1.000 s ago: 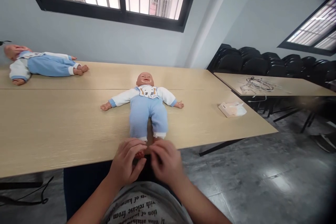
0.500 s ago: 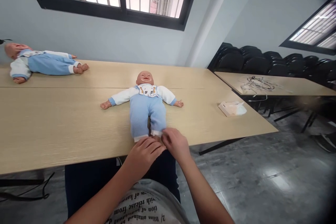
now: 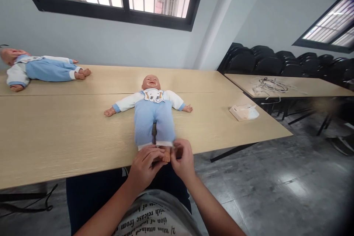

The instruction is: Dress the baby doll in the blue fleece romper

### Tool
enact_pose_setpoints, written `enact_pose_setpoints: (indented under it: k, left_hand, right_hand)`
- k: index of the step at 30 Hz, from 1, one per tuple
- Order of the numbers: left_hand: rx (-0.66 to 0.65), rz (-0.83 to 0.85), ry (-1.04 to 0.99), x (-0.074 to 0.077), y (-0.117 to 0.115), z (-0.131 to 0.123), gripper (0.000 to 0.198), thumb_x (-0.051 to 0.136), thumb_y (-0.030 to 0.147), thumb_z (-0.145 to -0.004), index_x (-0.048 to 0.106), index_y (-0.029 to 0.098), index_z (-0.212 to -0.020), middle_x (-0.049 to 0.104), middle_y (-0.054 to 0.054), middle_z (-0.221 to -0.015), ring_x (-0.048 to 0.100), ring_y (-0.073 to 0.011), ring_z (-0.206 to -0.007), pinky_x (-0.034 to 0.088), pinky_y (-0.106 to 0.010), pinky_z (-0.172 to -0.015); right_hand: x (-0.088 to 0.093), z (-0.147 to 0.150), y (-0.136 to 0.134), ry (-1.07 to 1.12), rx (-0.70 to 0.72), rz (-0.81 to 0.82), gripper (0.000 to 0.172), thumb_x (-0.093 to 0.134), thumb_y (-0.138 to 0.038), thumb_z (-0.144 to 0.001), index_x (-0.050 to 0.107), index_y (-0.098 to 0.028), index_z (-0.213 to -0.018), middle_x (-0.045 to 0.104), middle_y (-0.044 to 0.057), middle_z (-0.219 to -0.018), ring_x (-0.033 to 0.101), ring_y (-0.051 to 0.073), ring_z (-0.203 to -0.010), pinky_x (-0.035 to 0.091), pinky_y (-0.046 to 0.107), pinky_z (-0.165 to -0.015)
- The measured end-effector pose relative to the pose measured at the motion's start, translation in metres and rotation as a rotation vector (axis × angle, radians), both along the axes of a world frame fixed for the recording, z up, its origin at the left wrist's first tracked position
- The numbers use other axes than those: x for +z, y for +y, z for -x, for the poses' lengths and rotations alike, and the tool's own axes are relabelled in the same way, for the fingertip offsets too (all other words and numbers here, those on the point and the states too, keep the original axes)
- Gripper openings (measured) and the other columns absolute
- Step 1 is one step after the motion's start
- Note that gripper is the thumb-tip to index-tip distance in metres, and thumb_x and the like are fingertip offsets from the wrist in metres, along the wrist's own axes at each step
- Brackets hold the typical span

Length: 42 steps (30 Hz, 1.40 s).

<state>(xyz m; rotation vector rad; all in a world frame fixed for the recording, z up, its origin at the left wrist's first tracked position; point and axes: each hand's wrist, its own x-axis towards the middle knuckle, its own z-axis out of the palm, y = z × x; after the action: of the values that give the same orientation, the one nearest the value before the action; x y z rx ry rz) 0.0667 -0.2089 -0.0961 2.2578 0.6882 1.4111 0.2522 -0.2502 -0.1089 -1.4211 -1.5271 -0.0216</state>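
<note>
A baby doll (image 3: 155,118) in a pale blue and white outfit with an elephant face on its chest lies on its back, arms spread, legs towards me. My left hand (image 3: 146,162) is closed around its lower legs, fingertips and thumb against a bare foot (image 3: 166,155); the other foot is hidden behind that hand. On the other side of the bare foot, my right hand (image 3: 183,158) has its fingers curled at the white trouser cuff (image 3: 164,143), thumb beside the ankle. Its fingertips are slightly blurred.
A second, similarly dressed doll (image 3: 49,68) lies at the back left of the wooden table (image 3: 69,125). An opened white packet (image 3: 243,112) rests near the right end. Tangled cables (image 3: 272,84) lie on another table; stacked black chairs (image 3: 265,61) stand behind it.
My hands have moved apart a little, and more of the doll's bare foot shows between them. My left thumb has come into sight beneath the foot. The view has shifted slightly.
</note>
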Motion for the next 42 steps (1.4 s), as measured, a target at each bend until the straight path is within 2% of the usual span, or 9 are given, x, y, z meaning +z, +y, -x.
enact_pose_setpoints:
  k: [6, 9, 14, 17, 20, 25, 30, 37, 42]
  left_hand:
    - [-0.025, 0.095, -0.163, 0.0, 0.003, 0.003, 0.013, 0.076, 0.027, -0.095, 0.066, 0.023, -0.103, 0.079, -0.006, -0.104, 0.076, -0.0228, -0.106, 0.063, -0.039, -0.093]
    - [-0.045, 0.075, -0.137, -0.002, 0.005, 0.006, 0.015, 0.077, 0.024, -0.094, 0.066, 0.022, -0.104, 0.079, -0.007, -0.106, 0.075, -0.0223, -0.106, 0.062, -0.039, -0.095]
    - [-0.075, -0.005, -0.022, -0.009, 0.006, 0.009, 0.019, 0.077, 0.017, -0.093, 0.067, 0.023, -0.108, 0.078, -0.005, -0.108, 0.074, -0.0199, -0.104, 0.058, -0.039, -0.099]
    - [-0.102, -0.069, 0.043, -0.012, 0.008, 0.009, 0.022, 0.077, 0.016, -0.092, 0.066, 0.023, -0.11, 0.078, -0.004, -0.107, 0.073, -0.0197, -0.103, 0.057, -0.04, -0.099]
    - [-0.112, -0.109, 0.071, -0.013, 0.009, 0.009, 0.021, 0.077, 0.015, -0.092, 0.066, 0.022, -0.109, 0.079, -0.004, -0.105, 0.073, -0.0198, -0.103, 0.057, -0.04, -0.1]
    - [-0.132, -0.085, 0.063, -0.012, 0.01, 0.009, 0.018, 0.077, 0.015, -0.092, 0.065, 0.021, -0.105, 0.079, -0.003, -0.104, 0.072, -0.0184, -0.103, 0.056, -0.038, -0.101]
    - [-0.148, -0.064, 0.067, -0.012, 0.01, 0.01, 0.019, 0.077, 0.014, -0.093, 0.065, 0.022, -0.106, 0.078, -0.003, -0.106, 0.071, -0.0179, -0.104, 0.054, -0.038, -0.103]
    - [-0.131, -0.081, 0.116, -0.011, 0.009, 0.01, 0.019, 0.073, 0.013, -0.094, 0.064, 0.022, -0.108, 0.077, -0.004, -0.103, 0.072, -0.0199, -0.103, 0.056, -0.04, -0.099]
    - [-0.1, -0.094, 0.104, -0.014, 0.007, 0.008, 0.018, 0.072, 0.015, -0.095, 0.065, 0.023, -0.11, 0.077, -0.004, -0.105, 0.072, -0.0193, -0.1, 0.056, -0.041, -0.101]
  right_hand:
    - [-0.003, 0.011, 0.01, -0.056, -0.039, 0.16, 0.006, 0.055, -0.017, -0.097, 0.053, -0.022, -0.095, 0.057, 0.004, -0.089, 0.055, 0.022, -0.084, 0.046, 0.035, -0.072]
    - [-0.001, 0.01, 0.012, -0.06, 0.007, 0.176, 0.02, 0.047, -0.012, -0.097, 0.047, -0.024, -0.081, 0.053, 0.002, -0.08, 0.053, 0.021, -0.078, 0.042, 0.034, -0.069]
    - [0.01, -0.006, 0.013, 0.099, 0.083, 0.183, 0.017, 0.047, -0.016, -0.098, 0.055, -0.022, -0.084, 0.058, 0.003, -0.083, 0.057, 0.021, -0.08, 0.045, 0.034, -0.074]
    - [0.025, -0.025, 0.049, 0.254, 0.097, 0.2, 0.018, 0.049, -0.024, -0.101, 0.066, -0.021, -0.102, 0.068, 0.007, -0.101, 0.064, 0.022, -0.096, 0.051, 0.036, -0.087]
    - [0.034, -0.042, 0.111, 0.318, 0.145, 0.265, 0.034, 0.052, -0.034, -0.101, 0.066, -0.021, -0.129, 0.067, 0.012, -0.133, 0.063, 0.025, -0.12, 0.051, 0.041, -0.101]
    - [0.024, -0.05, 0.182, 0.194, 0.278, 0.372, 0.05, 0.055, -0.04, -0.099, 0.059, -0.019, -0.144, 0.057, 0.014, -0.153, 0.05, 0.028, -0.144, 0.034, 0.048, -0.124]
    - [0.011, -0.051, 0.18, 0.203, 0.211, 0.387, 0.049, 0.057, -0.043, -0.096, 0.061, -0.019, -0.138, 0.065, 0.014, -0.138, 0.061, 0.026, -0.124, 0.047, 0.043, -0.109]
    - [0.01, -0.053, 0.179, 0.234, 0.13, 0.395, 0.035, 0.059, -0.044, -0.093, 0.065, -0.017, -0.114, 0.07, 0.008, -0.107, 0.063, 0.024, -0.098, 0.05, 0.039, -0.092]
    - [0.009, -0.052, 0.181, 0.246, 0.119, 0.387, 0.038, 0.061, -0.047, -0.093, 0.065, -0.018, -0.119, 0.07, 0.004, -0.097, 0.063, 0.022, -0.087, 0.051, 0.036, -0.086]
